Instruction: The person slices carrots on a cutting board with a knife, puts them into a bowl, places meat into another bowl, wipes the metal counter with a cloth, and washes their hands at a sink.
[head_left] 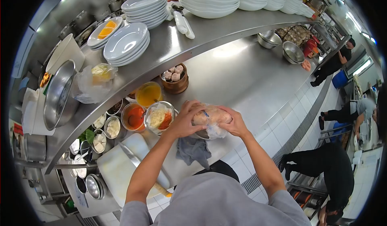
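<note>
Both my hands hold a clear plastic bag of pale pinkish food (pixel 213 116) above the front edge of the steel counter. My left hand (pixel 186 119) grips its left side and my right hand (pixel 234 123) its right side, fingers wrapped round it. Part of a metal bowl shows beneath the bag. Left of my left hand is a bowl of shredded yellow and orange food (pixel 159 118). Below the hands lies a grey cloth (pixel 192 151). A knife (pixel 135 160) rests on the white cutting board (pixel 111 173).
A bamboo steamer (pixel 175 84) and tubs of orange (pixel 134 117) and yellow (pixel 148 95) liquid stand behind. Stacked plates (pixel 127 44) and bowls (pixel 209 0) fill the raised shelf (pixel 169 48). Metal bowls (pixel 293 53) sit far right. Several people (pixel 322 165) stand across the tiled aisle.
</note>
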A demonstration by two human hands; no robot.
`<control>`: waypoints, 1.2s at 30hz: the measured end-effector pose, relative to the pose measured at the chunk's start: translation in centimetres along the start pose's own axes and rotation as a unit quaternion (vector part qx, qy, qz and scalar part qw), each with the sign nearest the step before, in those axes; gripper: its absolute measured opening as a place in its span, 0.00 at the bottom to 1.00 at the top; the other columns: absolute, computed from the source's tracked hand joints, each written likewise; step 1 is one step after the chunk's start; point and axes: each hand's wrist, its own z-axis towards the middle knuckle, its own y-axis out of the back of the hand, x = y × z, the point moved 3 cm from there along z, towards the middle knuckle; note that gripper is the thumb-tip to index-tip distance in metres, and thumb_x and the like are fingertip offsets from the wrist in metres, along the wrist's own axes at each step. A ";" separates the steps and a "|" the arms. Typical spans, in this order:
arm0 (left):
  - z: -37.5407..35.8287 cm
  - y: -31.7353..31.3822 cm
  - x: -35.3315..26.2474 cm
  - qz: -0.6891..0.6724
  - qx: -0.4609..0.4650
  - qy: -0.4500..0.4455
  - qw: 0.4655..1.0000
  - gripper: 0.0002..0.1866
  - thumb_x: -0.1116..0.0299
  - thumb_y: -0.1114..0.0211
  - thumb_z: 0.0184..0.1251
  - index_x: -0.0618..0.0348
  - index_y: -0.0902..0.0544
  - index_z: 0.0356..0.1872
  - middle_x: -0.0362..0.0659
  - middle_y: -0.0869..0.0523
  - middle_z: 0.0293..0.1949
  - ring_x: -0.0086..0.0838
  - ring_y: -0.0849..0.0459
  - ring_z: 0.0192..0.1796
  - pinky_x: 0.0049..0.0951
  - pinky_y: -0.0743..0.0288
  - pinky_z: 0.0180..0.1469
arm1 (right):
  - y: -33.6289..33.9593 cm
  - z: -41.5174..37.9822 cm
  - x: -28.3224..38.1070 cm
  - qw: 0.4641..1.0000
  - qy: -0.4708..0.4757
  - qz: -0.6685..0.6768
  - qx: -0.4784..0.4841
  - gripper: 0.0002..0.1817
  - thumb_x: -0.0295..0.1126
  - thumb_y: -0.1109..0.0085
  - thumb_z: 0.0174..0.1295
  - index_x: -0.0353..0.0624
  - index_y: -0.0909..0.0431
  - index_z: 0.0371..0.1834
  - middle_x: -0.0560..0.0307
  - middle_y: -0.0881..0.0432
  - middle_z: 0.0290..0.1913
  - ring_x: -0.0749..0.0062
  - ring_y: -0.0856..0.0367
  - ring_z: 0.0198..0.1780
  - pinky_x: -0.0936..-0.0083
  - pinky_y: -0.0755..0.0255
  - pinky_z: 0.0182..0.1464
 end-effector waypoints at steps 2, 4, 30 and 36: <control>0.0 -0.4 -0.4 0.000 -0.007 0.006 1.000 0.45 0.57 0.14 0.52 0.47 0.26 0.73 0.50 0.35 0.76 0.53 0.34 0.77 0.48 0.33 0.77 | -0.6 0.0 -0.6 1.000 -0.003 -0.003 -0.019 0.35 0.29 0.26 0.52 0.40 0.21 0.68 0.42 0.14 0.61 0.54 0.14 0.61 0.65 0.23 0.65; 0.0 -0.7 -0.7 0.034 -0.054 -0.018 0.998 0.42 0.58 0.17 0.55 0.52 0.27 0.71 0.51 0.29 0.71 0.53 0.31 0.74 0.48 0.31 0.74 | -0.8 -0.3 -1.2 0.999 -0.007 -0.008 -0.035 0.33 0.27 0.28 0.54 0.40 0.21 0.67 0.42 0.14 0.60 0.55 0.14 0.61 0.65 0.22 0.65; -0.1 -1.3 -0.3 0.062 -0.201 0.103 0.972 0.36 0.67 0.26 0.58 0.63 0.28 0.69 0.63 0.15 0.56 0.62 0.14 0.56 0.52 0.19 0.57 | -3.2 1.5 0.8 0.966 0.054 -0.126 -0.220 0.32 0.33 0.18 0.54 0.36 0.22 0.62 0.41 0.13 0.51 0.41 0.11 0.51 0.60 0.17 0.52; 0.4 -2.8 -0.6 0.095 -0.214 0.151 0.960 0.35 0.65 0.25 0.57 0.61 0.25 0.67 0.57 0.14 0.57 0.57 0.13 0.55 0.50 0.18 0.55 | -4.3 0.7 0.1 0.941 0.034 -0.149 -0.301 0.30 0.18 0.57 0.53 0.38 0.22 0.62 0.36 0.12 0.47 0.38 0.11 0.51 0.57 0.18 0.54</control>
